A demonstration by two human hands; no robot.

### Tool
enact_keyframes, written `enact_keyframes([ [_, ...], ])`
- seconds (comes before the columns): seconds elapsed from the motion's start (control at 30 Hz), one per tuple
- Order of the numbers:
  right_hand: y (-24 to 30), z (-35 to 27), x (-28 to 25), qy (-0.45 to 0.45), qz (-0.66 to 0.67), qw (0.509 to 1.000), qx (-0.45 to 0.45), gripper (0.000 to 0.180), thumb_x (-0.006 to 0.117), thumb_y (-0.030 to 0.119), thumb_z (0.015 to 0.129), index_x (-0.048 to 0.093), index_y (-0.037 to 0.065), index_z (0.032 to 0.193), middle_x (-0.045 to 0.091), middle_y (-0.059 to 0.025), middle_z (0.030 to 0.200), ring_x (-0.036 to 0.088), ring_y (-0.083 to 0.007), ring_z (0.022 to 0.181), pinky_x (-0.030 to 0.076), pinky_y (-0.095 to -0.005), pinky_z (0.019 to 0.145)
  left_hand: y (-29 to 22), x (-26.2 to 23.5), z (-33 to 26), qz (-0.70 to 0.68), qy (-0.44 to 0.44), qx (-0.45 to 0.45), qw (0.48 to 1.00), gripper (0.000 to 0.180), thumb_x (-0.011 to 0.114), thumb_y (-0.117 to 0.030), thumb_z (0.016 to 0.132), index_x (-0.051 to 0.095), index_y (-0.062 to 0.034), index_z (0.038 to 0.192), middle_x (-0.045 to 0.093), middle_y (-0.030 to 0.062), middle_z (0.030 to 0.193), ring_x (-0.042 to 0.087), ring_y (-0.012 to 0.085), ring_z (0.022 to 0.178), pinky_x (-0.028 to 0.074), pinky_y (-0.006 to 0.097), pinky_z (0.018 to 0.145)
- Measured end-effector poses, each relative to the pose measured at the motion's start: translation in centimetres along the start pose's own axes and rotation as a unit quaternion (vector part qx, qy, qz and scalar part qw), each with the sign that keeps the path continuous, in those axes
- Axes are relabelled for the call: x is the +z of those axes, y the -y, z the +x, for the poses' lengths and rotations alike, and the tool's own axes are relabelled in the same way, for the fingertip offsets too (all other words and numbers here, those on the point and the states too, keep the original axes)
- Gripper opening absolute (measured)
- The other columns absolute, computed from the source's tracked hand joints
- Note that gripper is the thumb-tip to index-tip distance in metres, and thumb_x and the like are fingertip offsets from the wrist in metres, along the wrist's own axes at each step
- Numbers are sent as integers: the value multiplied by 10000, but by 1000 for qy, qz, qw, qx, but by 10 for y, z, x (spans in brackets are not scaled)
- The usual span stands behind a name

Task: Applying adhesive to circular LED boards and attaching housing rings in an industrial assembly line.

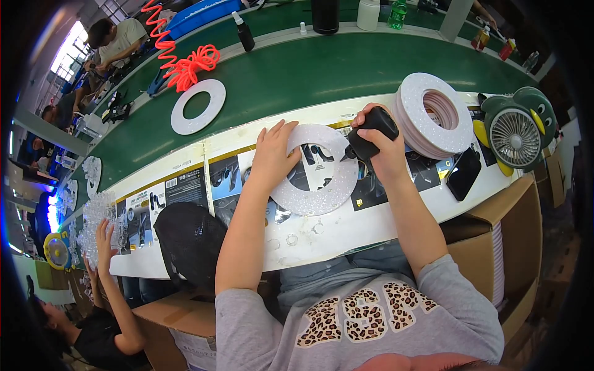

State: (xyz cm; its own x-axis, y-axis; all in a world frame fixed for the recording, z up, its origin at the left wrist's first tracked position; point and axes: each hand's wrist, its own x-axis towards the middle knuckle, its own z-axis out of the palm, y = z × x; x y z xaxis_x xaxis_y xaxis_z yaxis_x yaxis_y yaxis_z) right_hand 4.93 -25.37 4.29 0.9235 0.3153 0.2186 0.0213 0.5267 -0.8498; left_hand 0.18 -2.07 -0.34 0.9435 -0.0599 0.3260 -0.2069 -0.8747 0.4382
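A white speckled flat ring point(312, 203) lies on the printed cardboard sheet in front of me. Stretched over its left side is my left hand point(272, 154), fingers extended and lying flat on the ring and the sheet. My right hand point(390, 154) is wrapped around a black squeeze bottle point(376, 131), tilted nozzle-down. Its thin tip is at the ring's right side; whether it touches the surface I cannot tell. To the right of that hand stands a stack of similar rings point(411, 99).
One more ring point(179, 117) lies on the green surface point(278, 74), near a red coiled hose point(192, 65). Right: a phone point(464, 173), a green fan point(515, 136) and a cardboard box point(523, 241). Left: a black cloth item point(189, 238), and a co-worker's hands at clear plastic pieces point(96, 213).
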Motion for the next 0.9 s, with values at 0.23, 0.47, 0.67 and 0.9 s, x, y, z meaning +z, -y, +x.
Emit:
enact_keyframes([
  [0.23,-1,1,-1,-1,-8,1000,-3,354,557,-58,743,520,50,1078,555,-68,947,542,-184,952,432,-296,905,-1,0,1,0,0,-3,1000,522,657,-158,797,527,-49,1290,573,163,1283,433,294,1327,264,503,1131],
  [0.47,0,1,1,-13,-3,1000,-3,357,547,-68,740,519,50,1076,552,-72,948,545,-189,957,433,-304,919,0,0,0,0,-6,0,1000,524,657,-156,796,529,-60,1295,570,172,1288,436,294,1324,259,504,1131],
  [0.67,1,0,-3,-33,10,999,-25,355,543,-77,736,522,40,1071,550,-73,949,547,-195,960,434,-313,930,1,-1,1,22,-20,-18,999,511,639,-141,789,532,-58,1281,581,179,1271,444,300,1317,258,516,1121],
  [0.9,3,2,-6,-59,-37,996,-62,346,558,-72,731,528,30,1061,553,-70,945,548,-188,961,434,-302,924,4,-1,0,31,-30,-42,998,504,618,-139,791,524,-55,1280,580,189,1271,448,312,1311,252,518,1122],
])
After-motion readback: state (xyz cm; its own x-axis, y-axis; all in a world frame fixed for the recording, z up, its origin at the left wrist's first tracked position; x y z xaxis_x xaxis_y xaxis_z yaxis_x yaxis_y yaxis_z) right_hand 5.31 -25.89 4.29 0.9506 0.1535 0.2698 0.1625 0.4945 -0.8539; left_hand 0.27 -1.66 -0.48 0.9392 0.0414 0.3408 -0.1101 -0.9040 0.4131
